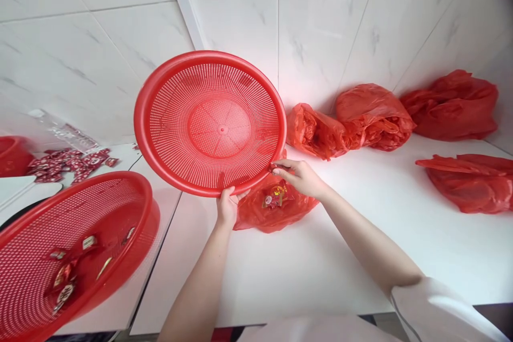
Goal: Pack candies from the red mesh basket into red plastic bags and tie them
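Observation:
My left hand (pixel 228 208) is closed on the lower rim of a round red plastic mesh basket (pixel 219 129). The basket is tilted up, its inside facing me, and I see nothing lying in it. Beside the basket's lower right rim, my right hand (pixel 301 176) pinches a small dark red piece (pixel 276 168), too small to name. Below both hands, a red plastic bag (pixel 267 219) lies on the white table (pixel 328 272), with shiny red and gold wrapped packets (pixel 276 195) showing in it. The basket hides part of this bag.
At the left, a second red mesh basket (pixel 149 212) holds several wrapped snacks (pixel 63 294). Behind it lie a pile of small red packets (pixel 66 163) and a clear plastic bottle (pixel 72 133). Red plastic bags (pixel 372 117) line the tiled wall; another red bag (pixel 473 181) lies at right.

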Action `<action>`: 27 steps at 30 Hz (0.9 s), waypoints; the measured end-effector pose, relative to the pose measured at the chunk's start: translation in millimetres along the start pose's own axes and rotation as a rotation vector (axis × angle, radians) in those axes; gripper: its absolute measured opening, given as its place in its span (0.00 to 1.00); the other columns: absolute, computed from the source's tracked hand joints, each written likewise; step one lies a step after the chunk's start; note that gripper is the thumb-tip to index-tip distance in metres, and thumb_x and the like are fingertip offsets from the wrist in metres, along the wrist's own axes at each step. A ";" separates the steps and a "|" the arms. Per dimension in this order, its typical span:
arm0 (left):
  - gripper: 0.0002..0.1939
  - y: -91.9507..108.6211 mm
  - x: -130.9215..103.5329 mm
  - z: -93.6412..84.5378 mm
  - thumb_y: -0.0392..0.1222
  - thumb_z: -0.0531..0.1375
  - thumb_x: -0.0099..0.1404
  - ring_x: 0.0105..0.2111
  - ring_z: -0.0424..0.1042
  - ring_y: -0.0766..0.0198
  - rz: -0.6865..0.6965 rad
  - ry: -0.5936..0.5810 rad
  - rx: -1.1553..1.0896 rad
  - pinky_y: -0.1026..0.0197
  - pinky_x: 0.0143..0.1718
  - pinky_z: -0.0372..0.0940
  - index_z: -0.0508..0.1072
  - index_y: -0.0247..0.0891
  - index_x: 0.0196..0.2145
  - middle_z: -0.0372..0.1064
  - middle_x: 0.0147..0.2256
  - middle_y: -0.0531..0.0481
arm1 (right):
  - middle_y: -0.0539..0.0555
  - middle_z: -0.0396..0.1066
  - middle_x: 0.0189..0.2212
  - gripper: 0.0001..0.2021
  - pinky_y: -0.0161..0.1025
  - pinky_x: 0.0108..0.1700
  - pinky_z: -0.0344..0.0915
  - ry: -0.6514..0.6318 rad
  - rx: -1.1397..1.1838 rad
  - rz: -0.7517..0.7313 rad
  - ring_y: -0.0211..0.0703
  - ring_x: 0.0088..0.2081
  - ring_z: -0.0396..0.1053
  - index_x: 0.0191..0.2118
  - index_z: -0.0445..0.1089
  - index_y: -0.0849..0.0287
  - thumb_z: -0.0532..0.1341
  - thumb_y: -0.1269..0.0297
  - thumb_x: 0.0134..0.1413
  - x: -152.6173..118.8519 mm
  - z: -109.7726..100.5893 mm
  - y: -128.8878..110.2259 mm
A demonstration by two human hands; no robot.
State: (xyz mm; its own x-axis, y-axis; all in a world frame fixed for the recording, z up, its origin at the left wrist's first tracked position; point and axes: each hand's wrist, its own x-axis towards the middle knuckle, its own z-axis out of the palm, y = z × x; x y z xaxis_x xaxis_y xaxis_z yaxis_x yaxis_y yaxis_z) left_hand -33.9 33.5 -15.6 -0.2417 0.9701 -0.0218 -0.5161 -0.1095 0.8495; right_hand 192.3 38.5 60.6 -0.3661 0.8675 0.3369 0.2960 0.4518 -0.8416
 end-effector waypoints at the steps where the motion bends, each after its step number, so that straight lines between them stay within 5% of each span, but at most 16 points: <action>1: 0.25 -0.1 -0.2 0.0 0.38 0.60 0.51 0.39 0.73 0.57 -0.008 -0.003 0.003 0.50 0.40 0.71 0.71 0.43 0.49 0.71 0.37 0.50 | 0.54 0.76 0.43 0.16 0.39 0.47 0.67 -0.008 -0.003 0.005 0.44 0.42 0.73 0.47 0.73 0.58 0.56 0.56 0.61 -0.5 -1.8 -2.3; 6: 0.15 0.5 -1.5 1.9 0.40 0.60 0.52 0.40 0.72 0.59 -0.013 -0.016 0.026 0.53 0.39 0.71 0.72 0.40 0.40 0.71 0.38 0.50 | 0.52 0.77 0.39 0.17 0.38 0.46 0.67 -0.117 -0.043 0.016 0.42 0.39 0.74 0.45 0.75 0.57 0.54 0.54 0.62 -2.9 -8.0 -7.6; 10: 0.09 5.0 -3.6 3.8 0.41 0.60 0.51 0.36 0.72 0.62 -0.044 -0.015 0.001 0.57 0.34 0.72 0.72 0.38 0.32 0.71 0.34 0.51 | 0.56 0.77 0.34 0.22 0.40 0.42 0.69 -0.051 -0.056 0.277 0.44 0.35 0.75 0.38 0.75 0.61 0.52 0.48 0.62 -1.0 -9.5 6.3; 13: 0.09 9.8 -7.4 4.7 0.42 0.60 0.52 0.33 0.72 0.61 -0.102 -0.068 0.006 0.59 0.29 0.71 0.72 0.37 0.31 0.72 0.30 0.49 | 0.60 0.77 0.37 0.23 0.40 0.37 0.72 0.018 0.153 0.477 0.45 0.33 0.76 0.44 0.71 0.62 0.55 0.45 0.59 2.2 -9.4 16.7; 17: 0.10 17.2 -14.6 7.3 0.47 0.61 0.52 0.31 0.73 0.59 -0.089 -0.195 0.011 0.56 0.30 0.71 0.72 0.37 0.29 0.72 0.29 0.48 | 0.58 0.76 0.43 0.18 0.41 0.40 0.74 0.065 0.578 0.390 0.45 0.38 0.76 0.47 0.69 0.58 0.59 0.51 0.58 5.4 -11.0 16.4; 20: 0.16 23.9 -13.5 6.3 0.51 0.61 0.53 0.31 0.72 0.59 0.030 -0.210 0.013 0.58 0.29 0.69 0.71 0.39 0.37 0.72 0.33 0.47 | 0.56 0.77 0.40 0.14 0.38 0.38 0.75 0.225 0.755 0.363 0.41 0.34 0.77 0.43 0.70 0.59 0.60 0.54 0.58 5.3 -17.1 8.3; 22: 0.21 29.6 -6.2 0.0 0.47 0.61 0.53 0.26 0.69 0.65 0.162 -0.062 0.061 0.64 0.23 0.63 0.68 0.41 0.45 0.71 0.34 0.48 | 0.57 0.77 0.37 0.13 0.35 0.34 0.74 0.281 0.779 0.396 0.40 0.31 0.77 0.39 0.70 0.60 0.60 0.55 0.58 3.5 -23.2 0.8; 27: 0.31 51.0 22.4 -33.7 0.37 0.56 0.48 0.21 0.59 0.72 0.312 0.655 0.067 0.69 0.19 0.51 0.56 0.39 0.52 0.68 0.33 0.51 | 0.61 0.77 0.37 0.14 0.29 0.27 0.71 0.232 0.774 0.451 0.44 0.36 0.78 0.40 0.69 0.62 0.58 0.54 0.61 -2.5 -36.7 -18.3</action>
State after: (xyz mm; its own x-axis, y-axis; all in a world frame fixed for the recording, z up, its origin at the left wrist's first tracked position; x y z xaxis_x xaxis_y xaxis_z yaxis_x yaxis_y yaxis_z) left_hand -93.3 42.3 9.4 -0.8224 0.5649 -0.0669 -0.2968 -0.3259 0.8976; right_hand 220.2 35.7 90.7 -0.1490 0.9851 -0.0856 -0.3345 -0.1317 -0.9331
